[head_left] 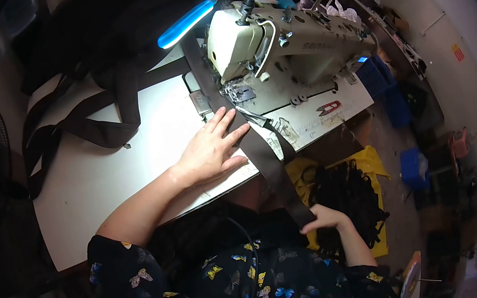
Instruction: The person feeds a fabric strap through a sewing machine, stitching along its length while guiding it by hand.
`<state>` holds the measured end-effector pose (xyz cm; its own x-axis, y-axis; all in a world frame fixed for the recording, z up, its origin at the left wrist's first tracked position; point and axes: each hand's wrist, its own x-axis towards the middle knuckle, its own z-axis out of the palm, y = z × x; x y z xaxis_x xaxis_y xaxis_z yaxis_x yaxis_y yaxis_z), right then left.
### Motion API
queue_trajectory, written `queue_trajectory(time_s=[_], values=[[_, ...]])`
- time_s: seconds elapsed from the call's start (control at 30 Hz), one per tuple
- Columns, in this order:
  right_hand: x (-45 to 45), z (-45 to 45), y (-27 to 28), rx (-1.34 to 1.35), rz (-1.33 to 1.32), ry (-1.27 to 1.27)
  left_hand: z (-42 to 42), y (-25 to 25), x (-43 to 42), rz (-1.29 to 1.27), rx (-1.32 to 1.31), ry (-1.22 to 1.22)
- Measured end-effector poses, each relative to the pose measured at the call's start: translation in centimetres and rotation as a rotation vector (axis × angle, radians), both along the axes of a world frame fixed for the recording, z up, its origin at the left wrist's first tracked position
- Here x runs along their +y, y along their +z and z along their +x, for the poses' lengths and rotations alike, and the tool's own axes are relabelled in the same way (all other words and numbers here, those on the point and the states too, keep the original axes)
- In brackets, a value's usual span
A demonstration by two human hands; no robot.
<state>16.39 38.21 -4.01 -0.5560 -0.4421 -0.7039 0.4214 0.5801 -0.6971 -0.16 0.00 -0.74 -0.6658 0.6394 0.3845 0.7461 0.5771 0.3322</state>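
Note:
A long dark strip of fabric [264,160] runs from behind the sewing machine [296,39], past its needle area, and down over the table's front edge. My left hand [211,149] lies on the strip just in front of the presser foot, palm down with fingers spread. Beyond the table edge, my right hand [323,218] pinches the strip's lower part between thumb and fingers. A narrower dark band [283,143] hangs beside the strip, to its right.
More dark strips [110,133] lie looped on the white table [155,109] at left. A lit blue lamp [186,23] hangs over the machine. Red snips [329,108] and bobbins [299,99] lie at right. Below, dark strips [348,201] heap on yellow cloth [373,161].

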Motion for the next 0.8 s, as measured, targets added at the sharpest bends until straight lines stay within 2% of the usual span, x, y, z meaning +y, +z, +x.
queue_trajectory(time_s=[0.1,0.17,0.2,0.3,0.37,0.43,0.47,0.5,0.57,0.63,0.7,0.8], values=[[1.1,4.0,1.9,-0.127,0.115,0.031,0.0,0.0,0.0,0.017,-0.015,0.011],[4.2,7.5,-2.5,-0.319,0.528,0.204,0.1,0.2,0.0,-0.007,-0.001,0.013],[4.7,9.2,-2.5,-0.302,0.395,0.158,0.2,0.2,0.0,-0.005,-0.005,0.012],[8.0,15.4,-7.7,-0.278,0.205,-0.118,0.1,0.3,0.0,0.0,-0.019,0.011],[7.6,16.1,-7.8,-0.255,0.122,-0.148,0.1,0.2,0.0,0.001,-0.017,0.011],[7.0,16.6,-7.3,-0.333,-0.011,-0.457,0.2,0.5,0.0,-0.012,-0.023,0.006],[7.2,16.2,-7.2,-0.455,-0.143,-0.535,0.2,0.6,0.0,-0.016,-0.024,0.008],[7.0,16.1,-6.8,-0.457,-0.144,-0.538,0.2,0.6,0.0,-0.017,-0.026,0.005],[5.0,14.7,-4.3,-0.343,-0.069,-0.382,0.1,0.5,0.0,-0.028,-0.004,-0.001],[4.9,14.3,-4.3,-0.339,-0.008,-0.327,0.1,0.4,0.0,-0.018,-0.008,0.0],[5.0,14.0,-4.4,-0.467,-0.191,-0.422,0.1,0.4,-0.1,-0.007,-0.012,0.005],[4.3,13.5,-3.4,-0.442,-0.171,-0.529,0.2,0.5,-0.2,-0.015,-0.021,0.012]])
